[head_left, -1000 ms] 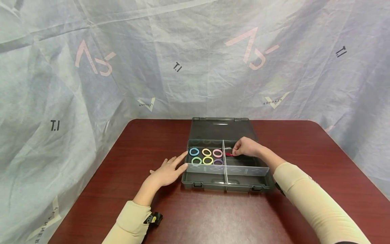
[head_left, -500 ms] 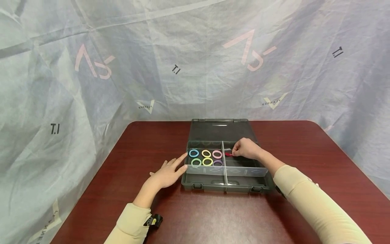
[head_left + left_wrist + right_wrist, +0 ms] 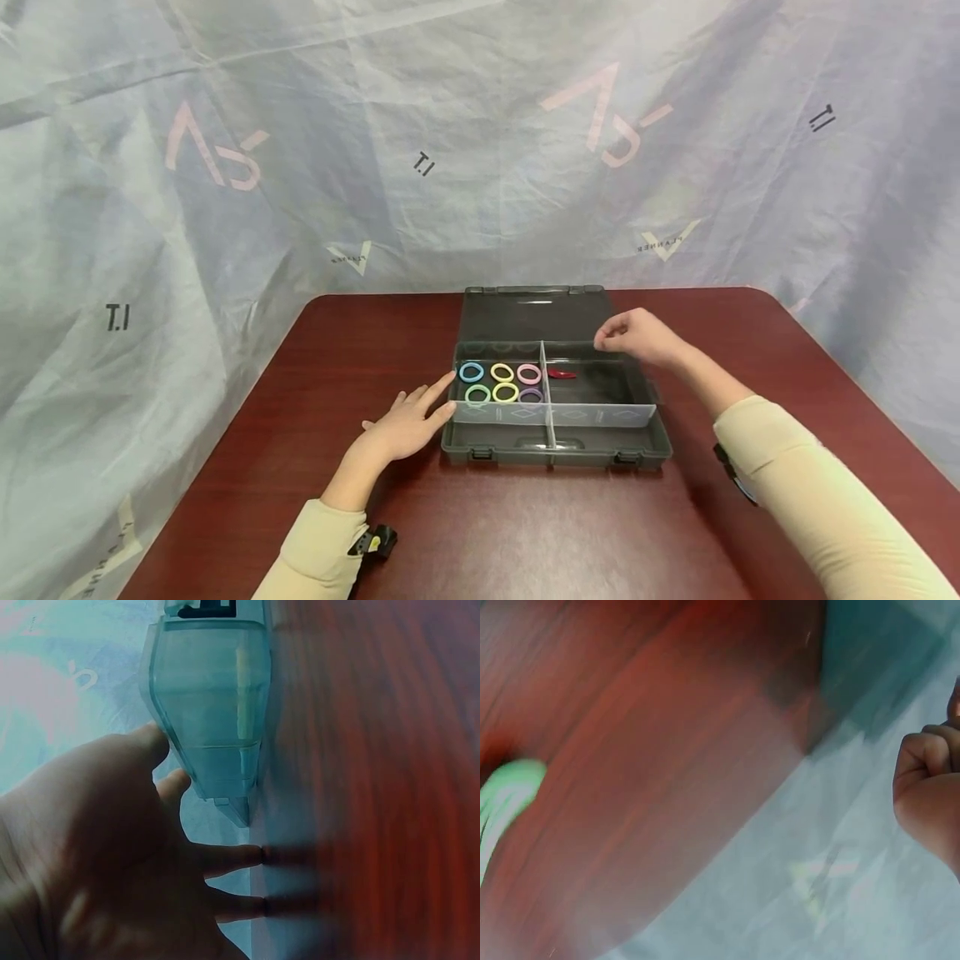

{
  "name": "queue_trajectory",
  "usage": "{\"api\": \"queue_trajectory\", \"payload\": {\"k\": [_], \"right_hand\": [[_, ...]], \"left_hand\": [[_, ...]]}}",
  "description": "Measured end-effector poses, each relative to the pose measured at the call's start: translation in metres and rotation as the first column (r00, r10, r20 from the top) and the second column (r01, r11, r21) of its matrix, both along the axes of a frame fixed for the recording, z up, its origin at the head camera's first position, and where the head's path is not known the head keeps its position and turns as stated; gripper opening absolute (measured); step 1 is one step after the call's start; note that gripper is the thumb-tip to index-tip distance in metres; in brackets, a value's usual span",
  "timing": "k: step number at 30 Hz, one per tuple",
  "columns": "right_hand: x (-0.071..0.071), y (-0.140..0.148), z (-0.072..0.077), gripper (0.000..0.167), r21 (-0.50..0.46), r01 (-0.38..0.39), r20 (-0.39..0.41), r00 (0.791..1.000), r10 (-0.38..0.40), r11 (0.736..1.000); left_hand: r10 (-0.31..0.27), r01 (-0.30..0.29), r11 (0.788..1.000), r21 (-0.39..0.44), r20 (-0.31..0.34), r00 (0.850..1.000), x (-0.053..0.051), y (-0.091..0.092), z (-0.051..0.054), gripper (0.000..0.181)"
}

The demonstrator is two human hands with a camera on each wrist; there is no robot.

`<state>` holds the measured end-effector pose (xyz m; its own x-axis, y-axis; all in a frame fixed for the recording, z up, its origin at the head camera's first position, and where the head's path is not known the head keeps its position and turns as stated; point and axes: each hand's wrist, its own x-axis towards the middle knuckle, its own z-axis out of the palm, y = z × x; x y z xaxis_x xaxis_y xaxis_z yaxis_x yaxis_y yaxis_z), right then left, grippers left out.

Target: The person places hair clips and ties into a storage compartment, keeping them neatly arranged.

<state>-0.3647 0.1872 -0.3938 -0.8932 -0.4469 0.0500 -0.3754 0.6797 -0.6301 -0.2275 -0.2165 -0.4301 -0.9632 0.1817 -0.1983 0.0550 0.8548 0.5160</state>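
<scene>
An open dark, see-through box (image 3: 480, 456) with dividers lies on the table. Blue (image 3: 471, 372), green, purple, pink (image 3: 528, 374) and two yellow rings lie in its back left compartment. A red ring (image 3: 562, 374) rests alone in the back right compartment, beside the divider. My left hand (image 3: 405, 427) touches the box's left side with spread fingers; in the left wrist view two fingertips of that hand (image 3: 112, 832) meet the wall (image 3: 210, 697). Above the box's back right corner hangs my right hand (image 3: 641, 336), fingers curled with nothing visible in them, also in the right wrist view (image 3: 934, 780).
The box's lid (image 3: 532, 315) lies back behind it. Grey printed sheeting (image 3: 480, 167) hangs beyond the red-brown table (image 3: 577, 525). A blurred bright green thing (image 3: 514, 787) shows on the table at the left of the right wrist view.
My right hand has let go of the red ring and moved up, back and to the right. The red ring stays in the back right compartment. My left hand keeps its place at the box.
</scene>
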Motion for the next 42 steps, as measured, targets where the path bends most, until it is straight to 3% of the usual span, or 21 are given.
{"api": "queue_trajectory", "payload": {"k": [5, 11, 17, 21, 29, 37, 42], "right_hand": [[0.01, 0.046, 0.007, 0.024, -0.013, 0.02, 0.049, 0.999, -0.019, 1.0], [0.028, 0.097, -0.003, 0.021, -0.015, -0.021, 0.133, 0.991, 0.022, 1.0], [0.05, 0.138, -0.019, 0.013, -0.05, -0.163, 0.242, 0.955, 0.171, 0.985], [0.064, 0.159, -0.029, 0.011, -0.087, -0.196, 0.31, 0.927, 0.213, 0.977], [0.085, 0.178, -0.042, 0.013, -0.12, -0.132, 0.404, 0.899, 0.169, 0.984], [0.087, 0.18, -0.046, 0.009, -0.117, -0.126, 0.352, 0.922, 0.16, 0.985], [0.088, 0.179, -0.046, 0.01, -0.108, -0.122, 0.37, 0.916, 0.154, 0.987]], "left_hand": [[-0.006, 0.006, 1.0, 0.006, 0.006, 1.0, 0.001, 0.0, 0.002, 0.064], [-0.006, 0.006, 1.0, 0.008, 0.011, 1.0, 0.001, -0.002, 0.003, 0.063], [-0.008, 0.008, 1.0, 0.004, 0.015, 1.0, 0.001, -0.003, 0.003, 0.064], [-0.011, 0.011, 1.0, 0.006, 0.014, 1.0, 0.0, -0.003, 0.002, 0.065], [-0.019, 0.019, 1.0, 0.0, 0.018, 1.0, -0.001, -0.002, 0.003, 0.065], [-0.025, 0.025, 1.0, -0.003, 0.009, 1.0, -0.002, -0.004, 0.002, 0.065], [-0.024, 0.024, 1.0, -0.009, 0.014, 1.0, -0.001, -0.003, 0.002, 0.065]]}}
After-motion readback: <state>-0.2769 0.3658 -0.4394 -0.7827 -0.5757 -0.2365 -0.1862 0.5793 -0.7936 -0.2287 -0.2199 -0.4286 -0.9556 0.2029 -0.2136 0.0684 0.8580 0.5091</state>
